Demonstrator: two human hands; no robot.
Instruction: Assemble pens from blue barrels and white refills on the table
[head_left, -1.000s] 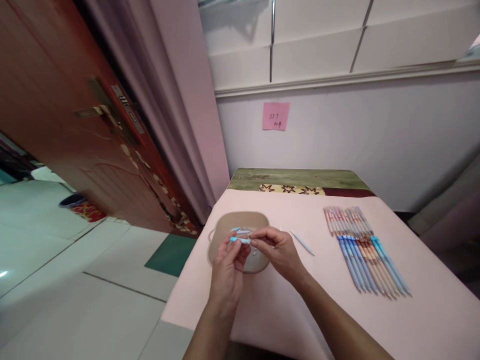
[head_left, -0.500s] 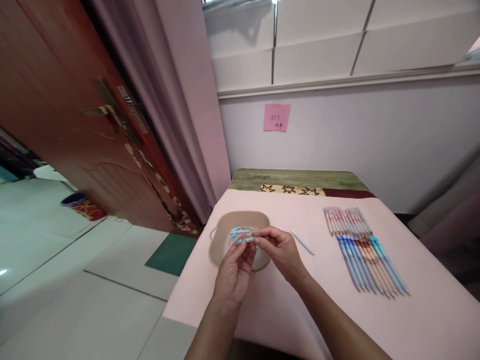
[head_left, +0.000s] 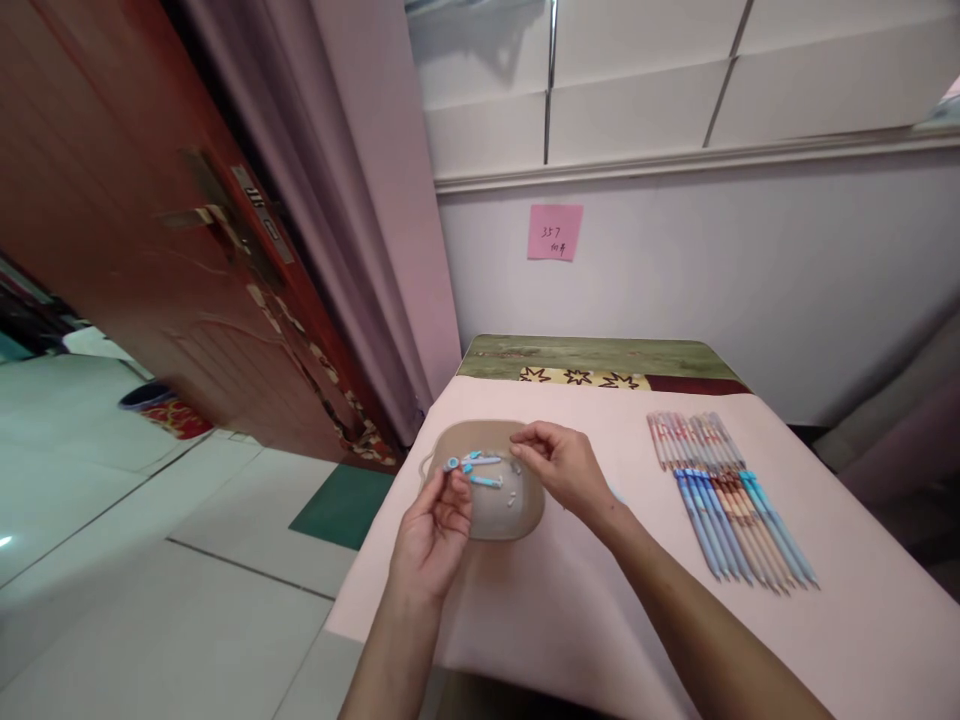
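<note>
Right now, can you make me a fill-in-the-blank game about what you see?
The square note on the wall is coloured ____.
The hand nearer the door is the person's ____ one.
The pens lie in ____ rows, beyond the right side of the tray.

Missing words: pink; left; two.

From my end, I draw the left hand (head_left: 433,535) toward the basin's (head_left: 472,433) left, the right hand (head_left: 566,467) up over its right rim, uncovering a blue piece (head_left: 486,482) inside.
</note>
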